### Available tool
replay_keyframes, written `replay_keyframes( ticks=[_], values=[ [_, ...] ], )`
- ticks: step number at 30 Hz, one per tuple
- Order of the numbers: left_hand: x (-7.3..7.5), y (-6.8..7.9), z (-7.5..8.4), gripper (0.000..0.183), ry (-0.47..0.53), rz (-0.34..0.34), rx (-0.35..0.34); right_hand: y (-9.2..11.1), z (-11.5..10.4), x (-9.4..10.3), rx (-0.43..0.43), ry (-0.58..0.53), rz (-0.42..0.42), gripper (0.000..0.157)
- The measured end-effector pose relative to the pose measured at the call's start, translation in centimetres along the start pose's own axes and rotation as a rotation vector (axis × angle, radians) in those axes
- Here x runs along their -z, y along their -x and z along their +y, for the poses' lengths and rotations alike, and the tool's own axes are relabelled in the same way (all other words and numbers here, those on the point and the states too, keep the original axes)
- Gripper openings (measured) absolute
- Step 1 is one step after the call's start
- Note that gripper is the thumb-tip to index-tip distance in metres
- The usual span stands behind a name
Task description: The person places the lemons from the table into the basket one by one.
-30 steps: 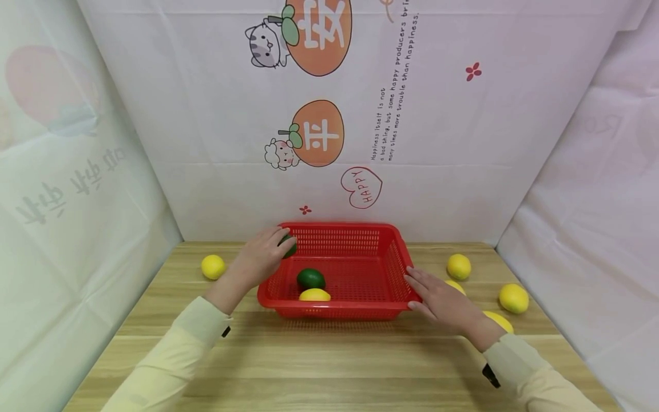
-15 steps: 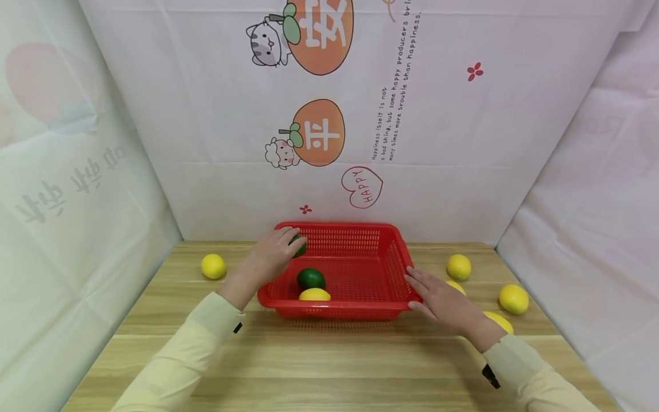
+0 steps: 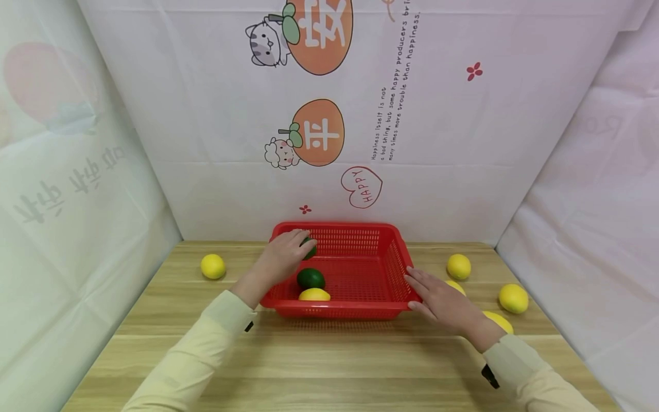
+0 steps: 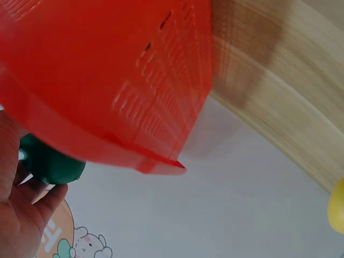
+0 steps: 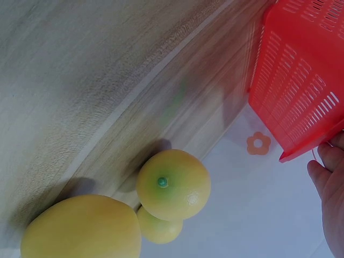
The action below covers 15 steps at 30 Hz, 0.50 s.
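Note:
My left hand is over the left end of a red plastic basket, gripping a dark green, lime-like fruit. In the left wrist view, its fingers curl around this green fruit above the basket rim. A second dark green fruit lies inside, beside a yellow lemon near the front wall. My right hand rests at the basket's right rim with its fingers extended; the right wrist view has its fingertips right at that rim.
One yellow lemon sits on the wooden table left of the basket. Several more stand to the right, among them a far lemon and an outer one. White printed sheets enclose the back and sides.
My left hand has moved rightward with the green fruit, from the basket's left rim to over its inside. The right hand and the basket stay in place.

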<state>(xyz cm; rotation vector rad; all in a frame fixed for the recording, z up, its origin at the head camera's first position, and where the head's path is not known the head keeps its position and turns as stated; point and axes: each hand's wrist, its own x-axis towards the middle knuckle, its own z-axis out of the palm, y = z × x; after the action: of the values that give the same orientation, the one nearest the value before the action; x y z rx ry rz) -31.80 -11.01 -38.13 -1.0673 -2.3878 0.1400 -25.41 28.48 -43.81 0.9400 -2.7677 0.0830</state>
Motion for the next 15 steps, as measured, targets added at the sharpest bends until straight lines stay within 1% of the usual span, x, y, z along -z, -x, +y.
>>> replay_keyframes(
  ticks=[6, 12, 15],
  values=[
    [-0.2, -0.7, 0.5, 0.048, 0.046, 0.017, -0.011, 0.0, -0.1, 0.2, 0.000, -0.003, -0.003, 0.066],
    [-0.6, -1.5, 1.3, 0.049, 0.074, 0.000, -0.008, 0.1, -0.2, 0.2, -0.006, -0.007, -0.006, 0.066],
    [-0.9, -1.8, 1.7, 0.047, 0.087, 0.005, -0.018, 0.1, -0.2, 0.2, -0.007, -0.007, -0.009, 0.067]
  ],
)
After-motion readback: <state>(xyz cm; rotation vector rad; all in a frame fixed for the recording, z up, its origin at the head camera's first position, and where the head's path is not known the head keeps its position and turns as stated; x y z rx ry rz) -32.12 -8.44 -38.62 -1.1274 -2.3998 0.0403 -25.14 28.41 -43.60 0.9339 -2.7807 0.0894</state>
